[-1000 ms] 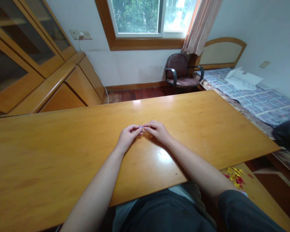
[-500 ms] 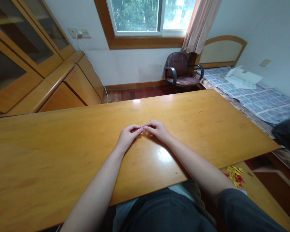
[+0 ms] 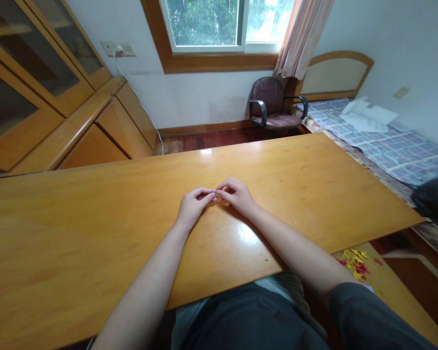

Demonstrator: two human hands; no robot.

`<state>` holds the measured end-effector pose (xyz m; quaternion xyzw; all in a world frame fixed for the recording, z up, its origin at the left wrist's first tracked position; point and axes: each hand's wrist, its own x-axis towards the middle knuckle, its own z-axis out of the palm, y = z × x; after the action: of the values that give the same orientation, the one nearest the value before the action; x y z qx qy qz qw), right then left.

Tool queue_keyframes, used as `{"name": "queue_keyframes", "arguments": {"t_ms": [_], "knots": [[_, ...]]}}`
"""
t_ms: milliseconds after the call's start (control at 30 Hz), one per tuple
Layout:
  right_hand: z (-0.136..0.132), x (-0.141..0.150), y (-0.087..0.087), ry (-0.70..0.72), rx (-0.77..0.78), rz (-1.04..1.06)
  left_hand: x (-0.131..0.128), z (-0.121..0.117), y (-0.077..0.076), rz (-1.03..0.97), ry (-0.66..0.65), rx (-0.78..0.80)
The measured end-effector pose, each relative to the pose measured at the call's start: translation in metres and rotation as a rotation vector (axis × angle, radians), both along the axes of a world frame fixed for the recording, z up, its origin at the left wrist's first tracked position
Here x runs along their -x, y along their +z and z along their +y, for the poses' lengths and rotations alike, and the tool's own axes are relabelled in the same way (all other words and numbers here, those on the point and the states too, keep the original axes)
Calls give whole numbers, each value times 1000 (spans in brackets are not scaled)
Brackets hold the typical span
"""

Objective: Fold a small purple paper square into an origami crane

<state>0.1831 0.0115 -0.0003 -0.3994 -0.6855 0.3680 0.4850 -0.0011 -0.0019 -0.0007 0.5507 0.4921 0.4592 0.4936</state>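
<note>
My left hand (image 3: 191,207) and my right hand (image 3: 238,195) meet fingertip to fingertip over the middle of a wide orange wooden table (image 3: 95,228). Both are curled into a pinch on a tiny purple piece (image 3: 213,193), probably folded paper, that peeks out between the fingertips. Most of the piece is hidden by the fingers. Both wrists rest on the tabletop.
A pile of small yellow and red paper pieces (image 3: 355,258) lies on a lower wooden surface at the right. Beyond the table stand a brown armchair (image 3: 269,104), wooden cabinets (image 3: 51,107) on the left and a bed (image 3: 387,141) on the right.
The hands stay together on the purple piece; only the fingertips shift slightly. The view has drifted a little.
</note>
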Motion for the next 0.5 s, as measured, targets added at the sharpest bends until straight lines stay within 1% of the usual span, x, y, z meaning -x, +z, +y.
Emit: {"name": "queue_keyframes", "arguments": {"t_ms": [133, 367, 500], "knots": [[-1, -1, 4, -5, -29, -20, -1, 0, 2, 2, 8, -5], [-1, 0, 4, 1, -12, -23, -2, -1, 2, -35, 20, 0], [-1, 0, 5, 21, 10, -18, -2, 0, 3, -50, -4, 12]]}}
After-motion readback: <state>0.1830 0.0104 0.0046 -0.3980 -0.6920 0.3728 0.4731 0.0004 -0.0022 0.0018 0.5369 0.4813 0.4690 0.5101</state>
